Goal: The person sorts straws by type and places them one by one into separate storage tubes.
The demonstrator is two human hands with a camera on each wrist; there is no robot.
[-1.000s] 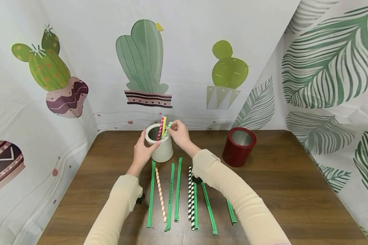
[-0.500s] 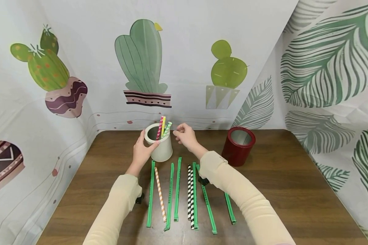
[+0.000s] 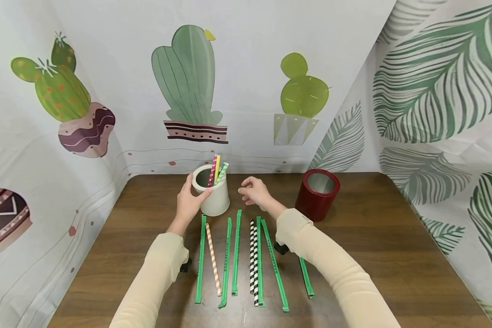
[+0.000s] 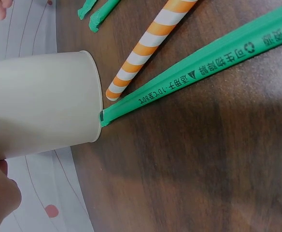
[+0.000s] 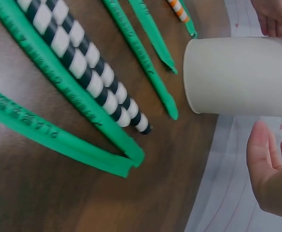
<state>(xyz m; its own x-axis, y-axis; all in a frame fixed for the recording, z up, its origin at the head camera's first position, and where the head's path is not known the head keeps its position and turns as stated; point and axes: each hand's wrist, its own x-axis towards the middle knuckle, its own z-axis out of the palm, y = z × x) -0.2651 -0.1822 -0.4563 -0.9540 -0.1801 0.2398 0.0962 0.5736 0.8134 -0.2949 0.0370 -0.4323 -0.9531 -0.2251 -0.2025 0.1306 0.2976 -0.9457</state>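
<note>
With the left hand [image 3: 190, 200], grips the off-white cylindrical canister [image 3: 215, 200] of pink-dotted, yellow and green-striped straws [image 3: 222, 171] near the back of the brown wooden table [image 3: 110, 255], and holds the right hand [image 3: 257, 192], loosely bent, apart beside it.

The pot [image 3: 218, 201] holds straws [image 3: 212, 171]; before it lie others [image 3: 213, 259], one [image 4: 194, 70] seemingly touching it.

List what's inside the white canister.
Inside the white canister: a pink dotted straw, a yellow straw and at least one green-striped straw, upper ends sticking out. Their lower ends and the canister's floor are hidden by its wall.
</note>
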